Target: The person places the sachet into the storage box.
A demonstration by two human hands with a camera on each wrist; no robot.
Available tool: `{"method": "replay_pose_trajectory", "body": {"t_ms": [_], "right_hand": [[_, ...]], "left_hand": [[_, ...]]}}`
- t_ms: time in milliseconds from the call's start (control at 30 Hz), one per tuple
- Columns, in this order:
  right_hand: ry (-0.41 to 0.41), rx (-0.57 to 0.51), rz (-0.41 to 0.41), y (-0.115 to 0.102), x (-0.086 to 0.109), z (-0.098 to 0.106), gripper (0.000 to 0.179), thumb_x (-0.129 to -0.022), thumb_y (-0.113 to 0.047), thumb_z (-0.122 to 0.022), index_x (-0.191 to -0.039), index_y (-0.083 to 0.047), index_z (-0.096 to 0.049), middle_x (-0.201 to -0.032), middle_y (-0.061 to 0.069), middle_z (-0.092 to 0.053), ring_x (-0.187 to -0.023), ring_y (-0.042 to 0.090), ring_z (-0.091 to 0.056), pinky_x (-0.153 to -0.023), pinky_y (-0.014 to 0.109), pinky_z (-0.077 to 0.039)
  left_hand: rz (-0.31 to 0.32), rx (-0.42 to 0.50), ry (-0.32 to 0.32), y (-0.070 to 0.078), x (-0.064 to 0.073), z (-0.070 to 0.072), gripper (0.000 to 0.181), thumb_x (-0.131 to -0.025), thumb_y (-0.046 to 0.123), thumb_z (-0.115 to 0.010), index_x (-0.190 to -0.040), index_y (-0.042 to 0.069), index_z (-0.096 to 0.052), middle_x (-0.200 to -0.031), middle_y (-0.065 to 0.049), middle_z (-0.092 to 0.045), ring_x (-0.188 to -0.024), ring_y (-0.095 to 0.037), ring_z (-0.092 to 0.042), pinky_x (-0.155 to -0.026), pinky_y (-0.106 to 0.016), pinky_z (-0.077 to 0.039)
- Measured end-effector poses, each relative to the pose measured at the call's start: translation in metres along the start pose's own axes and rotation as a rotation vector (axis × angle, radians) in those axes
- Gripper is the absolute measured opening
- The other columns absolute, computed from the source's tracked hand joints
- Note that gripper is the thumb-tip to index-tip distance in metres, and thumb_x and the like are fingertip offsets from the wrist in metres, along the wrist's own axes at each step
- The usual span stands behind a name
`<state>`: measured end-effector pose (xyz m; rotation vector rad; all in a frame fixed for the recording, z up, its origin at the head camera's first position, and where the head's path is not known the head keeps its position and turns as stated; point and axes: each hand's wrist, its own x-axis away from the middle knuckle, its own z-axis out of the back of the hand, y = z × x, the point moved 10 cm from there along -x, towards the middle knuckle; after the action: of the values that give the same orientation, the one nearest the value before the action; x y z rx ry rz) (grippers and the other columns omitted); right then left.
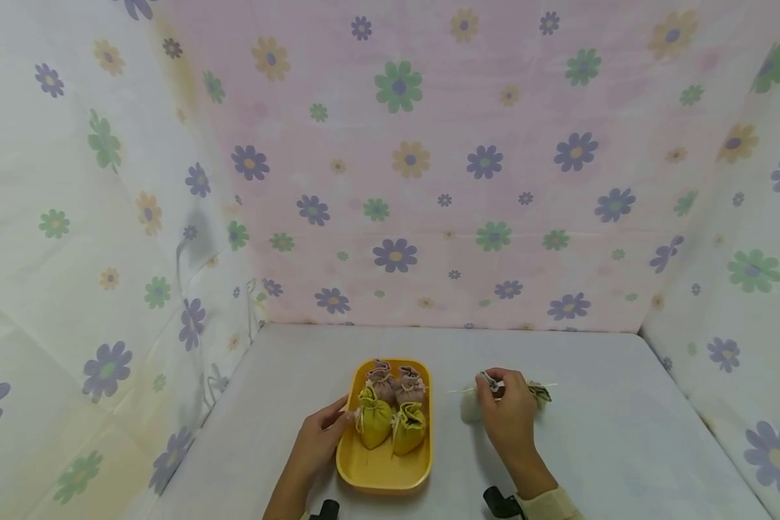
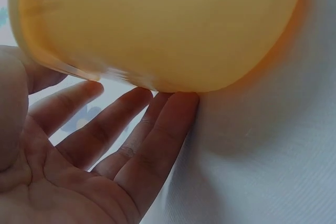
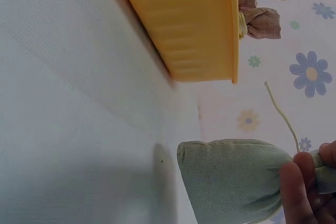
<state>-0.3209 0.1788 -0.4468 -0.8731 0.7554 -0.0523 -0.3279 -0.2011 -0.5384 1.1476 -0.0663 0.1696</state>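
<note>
My right hand [image 1: 510, 412] pinches a pale grey-green drawstring pouch [image 3: 231, 179] by its gathered neck, and the pouch body [image 1: 471, 407] hangs to the left of the fingers. A thin cord sticks out from the neck. Just behind that hand shows the ruffled top of an olive-green pouch [image 1: 540, 393], partly hidden. My left hand [image 1: 321, 437] rests against the left side of a yellow tray [image 1: 386, 477], its fingers [image 2: 157, 148] fairly straight against the outer wall and the thumb at the rim. Inside the tray stand two mauve pouches [image 1: 411, 388] behind two yellow-green pouches [image 1: 373, 422].
A white table [image 1: 624, 433] spreads under everything. Flower-printed cloth [image 1: 396, 180] closes off the back and both sides. Dark wrist cameras [image 1: 502, 503] sit at both forearms near the lower edge of the head view.
</note>
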Motion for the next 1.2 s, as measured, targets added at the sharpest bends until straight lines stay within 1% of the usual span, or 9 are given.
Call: {"method": "replay_pose_trajectory", "body": {"t_ms": [100,267,400,533,700,867,1000,1100,1200], "right_hand": [[-0.013,0.003,0.006,-0.006,0.000,0.001,0.019,-0.088,-0.016,-0.083,-0.102,-0.006,-0.072,-0.098,0.006,-0.069,-0.074,0.013,-0.060,-0.060,0.025,-0.051],[0.009,0.008,0.079,-0.020,0.000,0.006,0.020,-0.087,-0.017,-0.085,-0.100,-0.008,-0.074,-0.094,0.004,-0.070,-0.070,0.013,-0.059,-0.055,0.024,-0.046],[0.029,0.010,0.126,-0.027,0.000,0.010,0.019,-0.086,-0.020,-0.086,-0.099,-0.011,-0.075,-0.093,0.002,-0.071,-0.072,0.013,-0.059,-0.053,0.024,-0.043],[0.040,0.008,0.169,-0.034,0.000,0.012,0.017,-0.086,-0.021,-0.086,-0.097,-0.013,-0.076,-0.093,0.000,-0.072,-0.076,0.015,-0.063,-0.057,0.027,-0.048],[0.028,0.012,0.220,-0.048,0.000,0.013,0.016,-0.087,-0.024,-0.085,-0.097,-0.014,-0.077,-0.093,-0.003,-0.073,-0.078,0.014,-0.067,-0.057,0.027,-0.051],[0.002,-0.007,0.226,-0.061,0.001,0.015,0.016,-0.088,-0.025,-0.084,-0.097,-0.015,-0.076,-0.094,-0.004,-0.073,-0.080,0.012,-0.068,-0.060,0.030,-0.055],[-0.022,-0.024,0.233,-0.071,0.001,0.015,0.016,-0.089,-0.025,-0.084,-0.098,-0.014,-0.076,-0.095,-0.005,-0.072,-0.082,0.010,-0.067,-0.062,0.034,-0.059],[-0.033,-0.038,0.243,-0.078,0.000,0.016,0.015,-0.090,-0.025,-0.083,-0.098,-0.014,-0.076,-0.094,-0.006,-0.071,-0.082,0.008,-0.067,-0.063,0.032,-0.059],[-0.035,-0.062,0.261,-0.085,-0.001,0.019,0.014,-0.090,-0.024,-0.083,-0.098,-0.014,-0.076,-0.094,-0.006,-0.071,-0.082,0.009,-0.067,-0.062,0.031,-0.059]], "left_hand": [[0.008,0.021,0.012,-0.001,0.001,0.001,0.056,-0.098,0.046,-0.069,-0.146,0.019,-0.061,-0.140,-0.018,-0.065,-0.135,-0.040,-0.057,-0.102,-0.047,-0.058],[0.025,0.043,0.014,-0.001,0.001,0.003,0.051,-0.099,0.039,-0.070,-0.146,0.019,-0.062,-0.143,-0.019,-0.062,-0.134,-0.039,-0.058,-0.101,-0.047,-0.058],[0.008,0.010,0.019,0.004,-0.002,0.005,0.049,-0.099,0.033,-0.069,-0.146,0.021,-0.061,-0.141,-0.018,-0.064,-0.133,-0.036,-0.059,-0.105,-0.051,-0.055],[-0.013,-0.036,0.025,0.008,-0.007,0.004,0.050,-0.100,0.031,-0.067,-0.149,0.024,-0.059,-0.139,-0.015,-0.066,-0.133,-0.034,-0.059,-0.109,-0.055,-0.051],[-0.028,-0.051,0.016,0.011,-0.012,0.003,0.053,-0.101,0.039,-0.066,-0.152,0.027,-0.054,-0.142,-0.015,-0.063,-0.136,-0.038,-0.056,-0.111,-0.058,-0.049],[-0.028,-0.057,-0.011,0.011,-0.016,0.000,0.057,-0.100,0.050,-0.064,-0.153,0.031,-0.052,-0.145,-0.016,-0.061,-0.137,-0.041,-0.054,-0.108,-0.060,-0.050],[-0.009,-0.039,-0.032,0.007,-0.018,-0.003,0.057,-0.100,0.050,-0.065,-0.153,0.034,-0.052,-0.145,-0.017,-0.060,-0.135,-0.040,-0.057,-0.104,-0.054,-0.055],[0.000,-0.013,-0.052,0.005,-0.018,-0.004,0.058,-0.099,0.050,-0.067,-0.153,0.034,-0.052,-0.146,-0.018,-0.060,-0.131,-0.037,-0.060,-0.099,-0.048,-0.059],[-0.002,0.024,-0.083,0.005,-0.019,-0.005,0.061,-0.097,0.050,-0.069,-0.153,0.032,-0.052,-0.146,-0.020,-0.059,-0.127,-0.035,-0.063,-0.092,-0.046,-0.062]]}}
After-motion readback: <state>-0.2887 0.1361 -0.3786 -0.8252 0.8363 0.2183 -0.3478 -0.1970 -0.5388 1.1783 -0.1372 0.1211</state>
